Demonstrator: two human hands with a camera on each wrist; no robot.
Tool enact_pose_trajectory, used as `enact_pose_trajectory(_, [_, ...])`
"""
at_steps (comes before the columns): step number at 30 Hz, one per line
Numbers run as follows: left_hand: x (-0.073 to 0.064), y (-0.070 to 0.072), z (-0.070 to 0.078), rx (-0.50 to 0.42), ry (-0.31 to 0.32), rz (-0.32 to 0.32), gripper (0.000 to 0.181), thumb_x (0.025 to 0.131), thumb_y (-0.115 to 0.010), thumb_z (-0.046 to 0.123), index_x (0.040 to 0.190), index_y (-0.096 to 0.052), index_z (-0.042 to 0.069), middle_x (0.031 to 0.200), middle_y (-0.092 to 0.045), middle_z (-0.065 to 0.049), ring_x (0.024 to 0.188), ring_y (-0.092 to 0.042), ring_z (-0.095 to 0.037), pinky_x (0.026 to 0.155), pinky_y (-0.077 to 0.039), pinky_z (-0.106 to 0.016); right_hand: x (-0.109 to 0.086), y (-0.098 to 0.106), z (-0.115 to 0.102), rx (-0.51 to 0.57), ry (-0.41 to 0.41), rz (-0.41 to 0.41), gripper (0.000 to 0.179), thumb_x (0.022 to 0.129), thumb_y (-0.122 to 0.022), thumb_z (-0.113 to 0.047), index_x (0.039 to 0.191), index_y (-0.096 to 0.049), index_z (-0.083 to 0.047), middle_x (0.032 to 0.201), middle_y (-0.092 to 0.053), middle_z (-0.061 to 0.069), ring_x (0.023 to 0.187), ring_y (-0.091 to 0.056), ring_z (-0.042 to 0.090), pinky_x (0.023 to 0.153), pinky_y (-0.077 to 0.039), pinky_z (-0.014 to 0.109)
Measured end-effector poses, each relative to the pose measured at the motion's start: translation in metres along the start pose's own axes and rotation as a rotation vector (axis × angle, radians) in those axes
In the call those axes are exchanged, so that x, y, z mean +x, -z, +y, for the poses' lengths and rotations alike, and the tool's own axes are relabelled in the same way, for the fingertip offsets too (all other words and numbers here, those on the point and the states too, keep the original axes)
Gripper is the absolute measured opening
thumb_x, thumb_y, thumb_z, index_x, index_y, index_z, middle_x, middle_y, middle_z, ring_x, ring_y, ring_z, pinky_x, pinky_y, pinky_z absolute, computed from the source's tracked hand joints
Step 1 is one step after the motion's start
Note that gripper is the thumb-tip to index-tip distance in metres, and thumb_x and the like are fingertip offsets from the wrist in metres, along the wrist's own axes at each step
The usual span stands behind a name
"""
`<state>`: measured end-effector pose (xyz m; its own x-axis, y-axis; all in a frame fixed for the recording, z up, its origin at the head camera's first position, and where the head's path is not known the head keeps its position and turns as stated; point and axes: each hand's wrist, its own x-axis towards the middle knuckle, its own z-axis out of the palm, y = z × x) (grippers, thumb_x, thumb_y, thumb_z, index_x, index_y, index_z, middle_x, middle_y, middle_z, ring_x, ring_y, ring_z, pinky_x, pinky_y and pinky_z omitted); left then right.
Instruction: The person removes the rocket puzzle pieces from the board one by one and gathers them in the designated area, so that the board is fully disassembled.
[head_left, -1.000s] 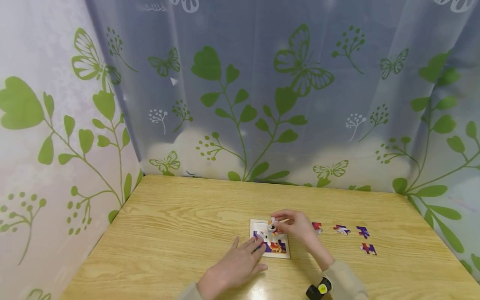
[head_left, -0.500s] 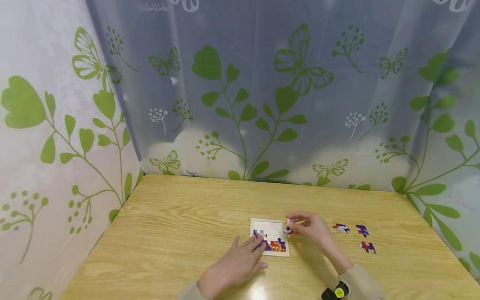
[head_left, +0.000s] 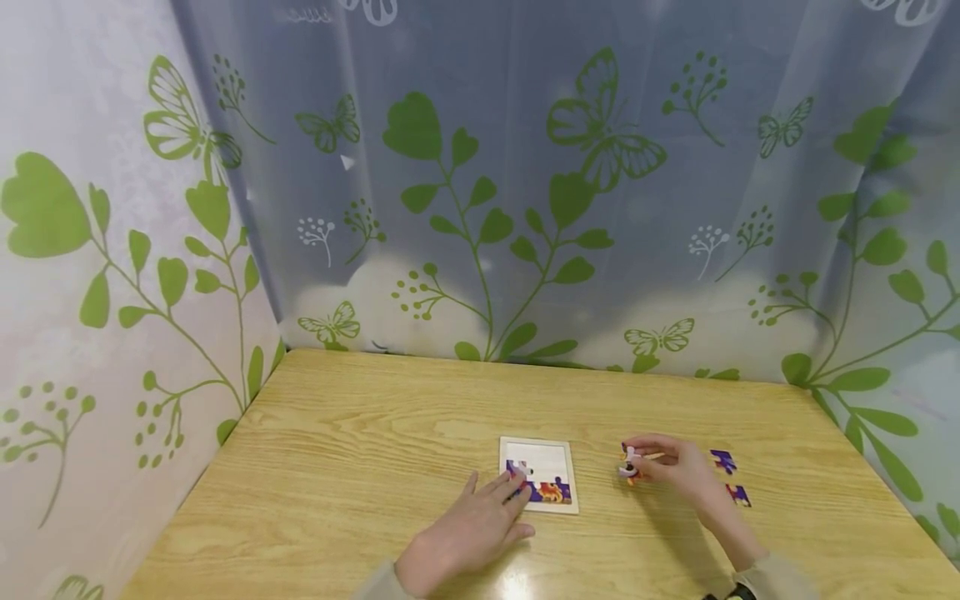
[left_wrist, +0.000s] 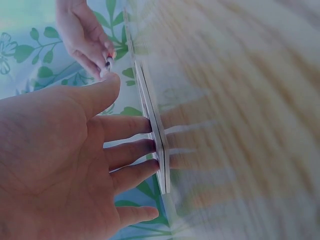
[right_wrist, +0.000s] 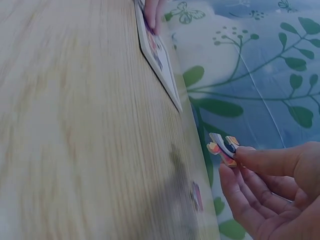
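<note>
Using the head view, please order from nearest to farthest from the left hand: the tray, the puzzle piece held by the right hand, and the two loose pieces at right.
1. Tray: partly under the left hand.
2. Held piece: in the right hand, right of the tray.
3. Upper loose piece, lower loose piece: farthest right, too close to call.

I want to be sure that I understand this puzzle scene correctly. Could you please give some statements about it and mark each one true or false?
1. The right hand pinches a puzzle piece. True.
2. The left hand has fingers on the partly filled tray. True.
3. Pieces cover the whole tray. False: its far part is bare.
4. At least two loose pieces lie on the table. True.
5. The tabletop is black. False: it is light wood-coloured.
</note>
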<state>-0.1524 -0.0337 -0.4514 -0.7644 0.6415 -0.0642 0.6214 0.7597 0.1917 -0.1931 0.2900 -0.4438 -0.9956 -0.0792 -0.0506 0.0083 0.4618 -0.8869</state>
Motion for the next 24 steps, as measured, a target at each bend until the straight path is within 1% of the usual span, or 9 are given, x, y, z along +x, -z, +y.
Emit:
enact_pose_trajectory(2, [0.000,0.000,0.000,-0.001,0.000,0.000,0.061,0.105,-0.041,0.050,0.153,-0.045,0.012,0.163,-0.033,-0.005,0.150,-0.033,-0.023,0.120,-0.028,-0.057,-0.003,0.009,0.003,0.003,-0.009,0.006,0.042,0.096,-0.072,-0.015,0.130,-0.062,0.008,0.115,-0.070,0.020,0.087,-0.071,0.014,0.077,-0.062,0.035])
enact_pose_trajectory(6, [0.000,0.000,0.000,-0.006,-0.002,0.000,0.061,0.105,-0.041,0.050,0.153,-0.045,0.012,0.163,-0.033,-0.005,0.150,-0.032,-0.023,0.120,-0.028,-0.057,-0.008,0.025,0.012,-0.003,0.002,0.031,0.043,0.096,-0.071,-0.013,0.130,-0.061,0.012,0.111,-0.070,0.018,0.085,-0.069,0.009,0.076,-0.062,0.034])
enact_pose_trajectory(10, [-0.001,0.000,-0.001,-0.008,-0.003,-0.003,0.061,0.105,-0.041,0.050,0.153,-0.045,0.013,0.163,-0.033,-0.005,0.150,-0.032,-0.023,0.120,-0.028,-0.057,-0.012,0.038,0.020,0.000,0.009,0.060,0.042,0.096,-0.070,-0.010,0.128,-0.060,0.015,0.107,-0.071,0.015,0.082,-0.069,0.008,0.075,-0.063,0.034])
enact_pose_trajectory(13, [-0.001,0.001,-0.001,-0.009,-0.005,-0.007,0.060,0.106,-0.042,0.049,0.153,-0.045,0.013,0.163,-0.033,-0.005,0.150,-0.032,-0.023,0.120,-0.028,-0.057,-0.016,0.046,0.024,-0.004,-0.001,0.073,0.042,0.096,-0.070,-0.008,0.129,-0.059,0.016,0.107,-0.071,0.015,0.082,-0.070,0.008,0.075,-0.063,0.033])
enact_pose_trajectory(19, [-0.001,0.001,-0.001,-0.012,-0.007,-0.002,0.059,0.106,-0.043,0.048,0.153,-0.045,0.012,0.163,-0.034,-0.005,0.150,-0.032,-0.023,0.120,-0.028,-0.058,-0.018,0.056,0.033,-0.065,-0.024,0.087,0.040,0.094,-0.071,-0.005,0.126,-0.060,0.017,0.104,-0.072,0.016,0.080,-0.068,0.005,0.070,-0.062,0.030])
enact_pose_trajectory(24, [-0.001,0.000,-0.001,-0.015,-0.007,-0.002,0.060,0.106,-0.041,0.049,0.153,-0.045,0.013,0.163,-0.033,-0.005,0.151,-0.031,-0.023,0.120,-0.028,-0.058,-0.015,0.061,0.040,-0.114,-0.041,0.073,0.036,0.094,-0.070,-0.003,0.122,-0.061,0.018,0.099,-0.072,0.015,0.076,-0.067,0.006,0.064,-0.060,0.028])
